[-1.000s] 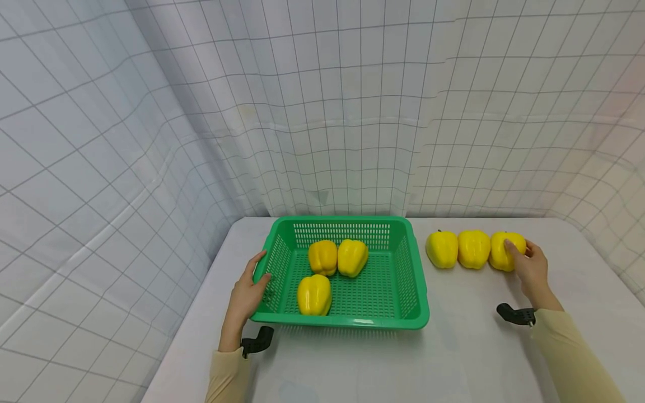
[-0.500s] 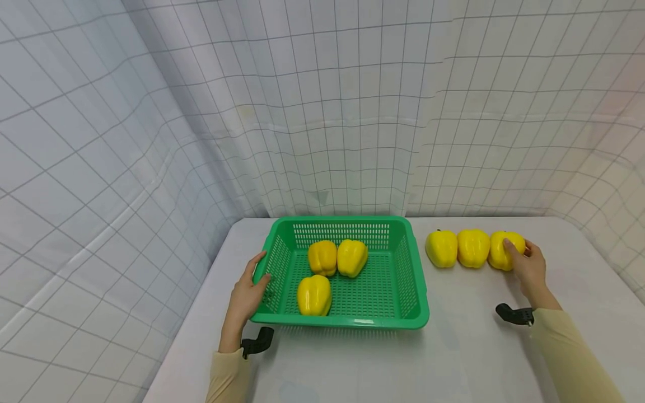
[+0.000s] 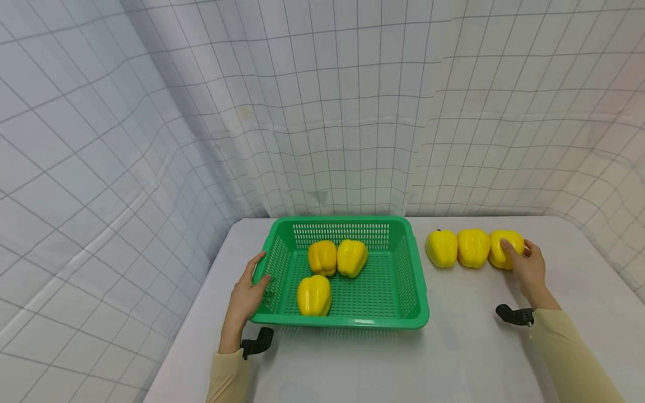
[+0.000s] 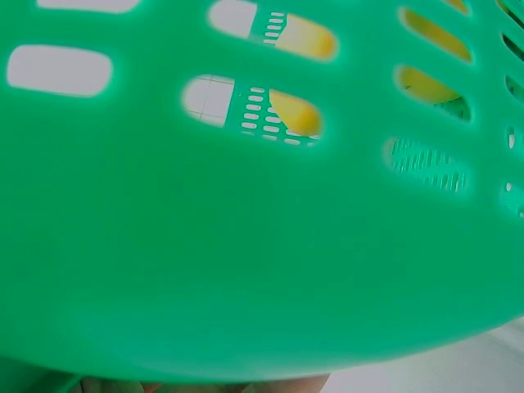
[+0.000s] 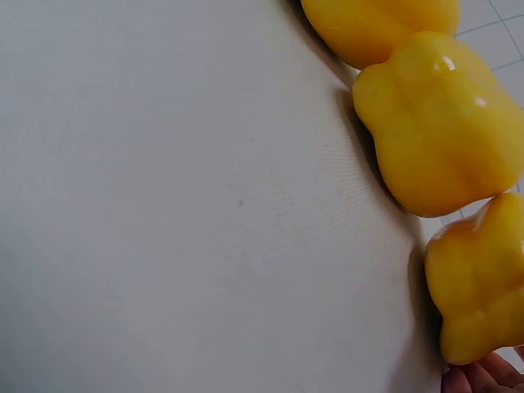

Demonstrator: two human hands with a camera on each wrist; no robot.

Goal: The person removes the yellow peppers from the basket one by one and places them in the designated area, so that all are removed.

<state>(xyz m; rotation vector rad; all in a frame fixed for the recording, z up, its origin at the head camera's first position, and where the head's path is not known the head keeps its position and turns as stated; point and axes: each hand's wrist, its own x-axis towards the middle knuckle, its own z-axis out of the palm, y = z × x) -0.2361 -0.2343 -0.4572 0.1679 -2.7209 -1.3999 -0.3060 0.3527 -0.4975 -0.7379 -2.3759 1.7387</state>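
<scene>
The left hand [image 3: 246, 295] grips the left side of a green plastic basket [image 3: 342, 321], thumb over the rim on the inside and the other fingers outside. Inside the basket lie three yellow bell peppers [image 3: 352, 258]: two side by side toward the back, one near the front wall, left of centre. To the basket's right, a row of three more stands on the white table [image 3: 453, 347], in front of the gridded curtain [image 3: 342, 140]. The right hand [image 3: 531, 270] grasps the rightmost pepper [image 3: 510, 258] of that row, thumb across its front, fingers round its right side.
</scene>
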